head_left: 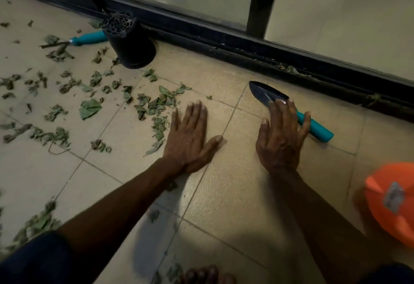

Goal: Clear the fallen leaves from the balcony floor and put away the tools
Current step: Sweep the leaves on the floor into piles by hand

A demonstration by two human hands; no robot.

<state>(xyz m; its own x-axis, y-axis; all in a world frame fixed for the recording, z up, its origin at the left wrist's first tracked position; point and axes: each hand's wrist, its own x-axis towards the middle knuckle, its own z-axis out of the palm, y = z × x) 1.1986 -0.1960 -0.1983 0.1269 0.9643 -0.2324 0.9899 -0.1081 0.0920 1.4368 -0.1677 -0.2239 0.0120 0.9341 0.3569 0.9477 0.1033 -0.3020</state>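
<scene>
Dry green leaves (89, 108) lie scattered over the left half of the tiled floor. My left hand (190, 138) lies flat on the tiles with fingers spread, just right of the leaves, holding nothing. My right hand (282, 135) hovers open over a trowel (266, 94) with a dark blade and teal handle; its fingers cover the neck of the tool without closing on it. A second teal-handled tool (89, 38) lies at the far left among leaves, its head partly hidden.
A black plastic pot (130, 39) lies tipped over beside the door track (246, 43), which holds some leaf bits. An orange container (392, 200) sits at the right edge. My toes (206, 276) show at the bottom.
</scene>
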